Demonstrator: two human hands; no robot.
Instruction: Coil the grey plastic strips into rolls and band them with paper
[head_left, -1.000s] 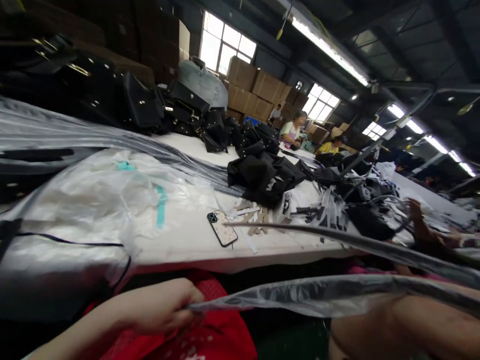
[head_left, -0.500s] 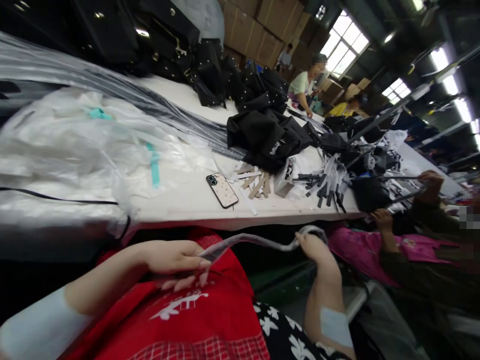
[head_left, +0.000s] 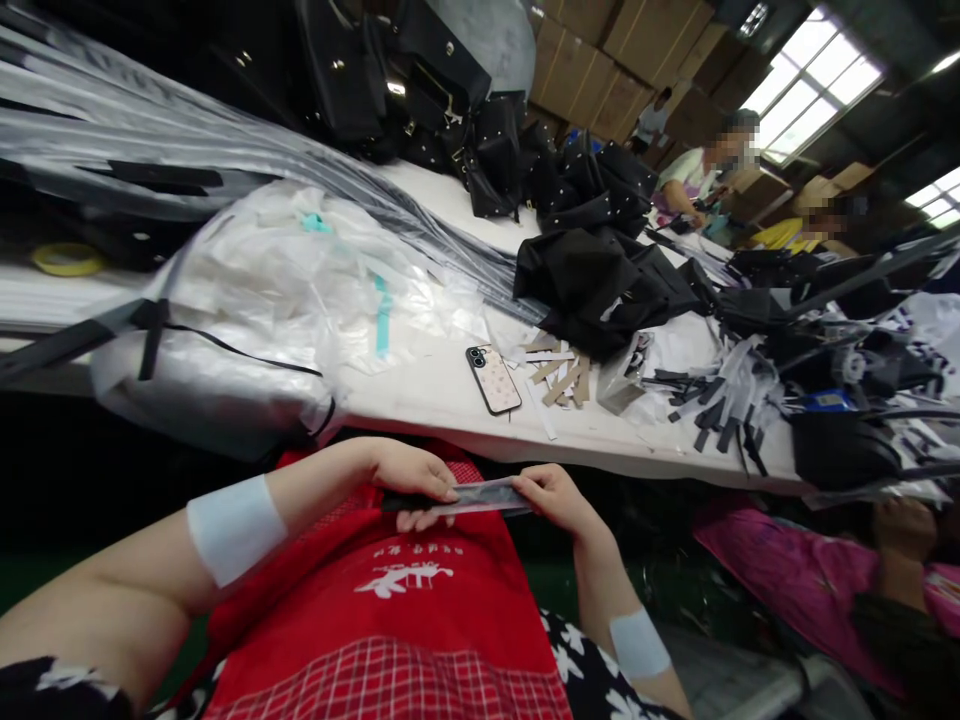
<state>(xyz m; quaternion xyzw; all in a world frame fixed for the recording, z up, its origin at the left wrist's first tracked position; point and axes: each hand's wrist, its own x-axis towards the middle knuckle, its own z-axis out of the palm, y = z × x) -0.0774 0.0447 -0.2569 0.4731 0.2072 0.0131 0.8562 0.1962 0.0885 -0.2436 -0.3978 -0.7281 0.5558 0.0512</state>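
Observation:
Over my red apron, my left hand point(head_left: 411, 478) and my right hand point(head_left: 553, 497) each pinch an end of a narrow strip wrapped in clear plastic point(head_left: 480, 497). The strip lies level between them, just below the edge of the white table point(head_left: 420, 385). Both hands are closed on it. A white patch sits on each of my forearms.
A phone point(head_left: 493, 379) lies near the table edge beside cardboard strips point(head_left: 561, 372). Clear plastic bags point(head_left: 247, 290) pile at left, black bags point(head_left: 592, 280) at centre and back. Black and grey strips point(head_left: 712, 400) scatter at right. Other people work at right and far back.
The long plastic-wrapped strip has been drawn in short. My right hand moved left toward my left hand, and the view tilted down to my lap.

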